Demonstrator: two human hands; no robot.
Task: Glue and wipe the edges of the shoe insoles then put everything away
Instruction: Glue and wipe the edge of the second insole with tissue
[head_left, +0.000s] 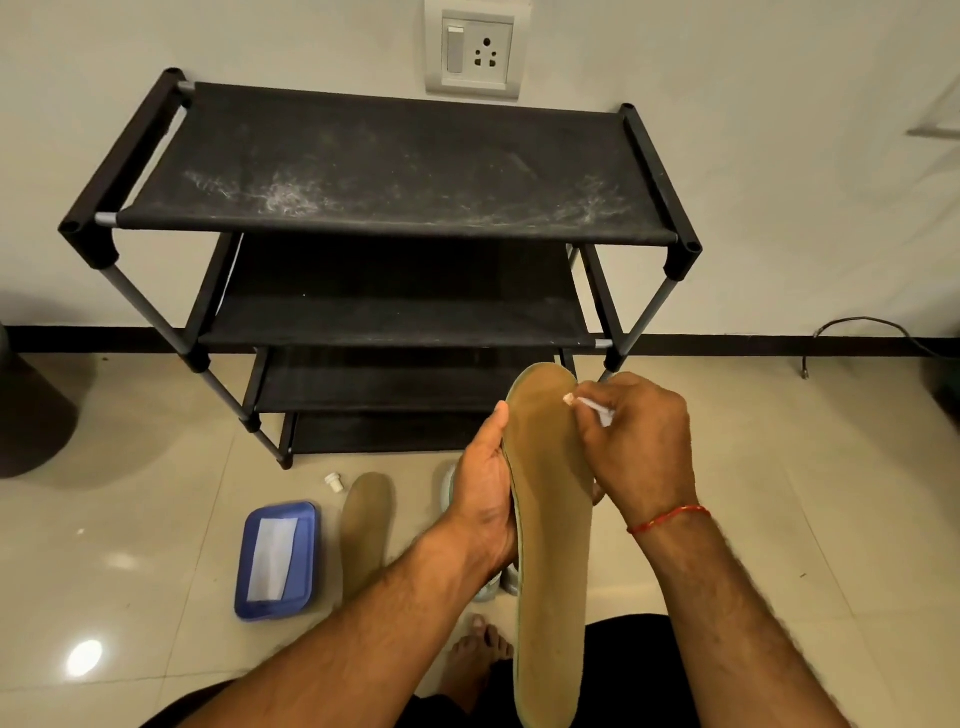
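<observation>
**Glue tube meets the insole's edge**

The curled fingers of our right hand (639, 441) pinch a small white glue tube (592, 408), its nozzle at the right edge of the tan insole (550, 519), near the toe. Our left hand (485, 499) grips the opposite edge, thumb up along it, holding the insole upright above the floor. We judge it light, thin and bendy, best held mid-length by the edge and clear of wet glue. A second insole (366, 519) lies on the tiles beside a blue tray (244, 566) and a white cap (334, 481). Pale shoes (448, 486) sit mostly hidden behind the left hand. The frame cuts off the held insole's heel, and we can make out no glue bead.
</observation>
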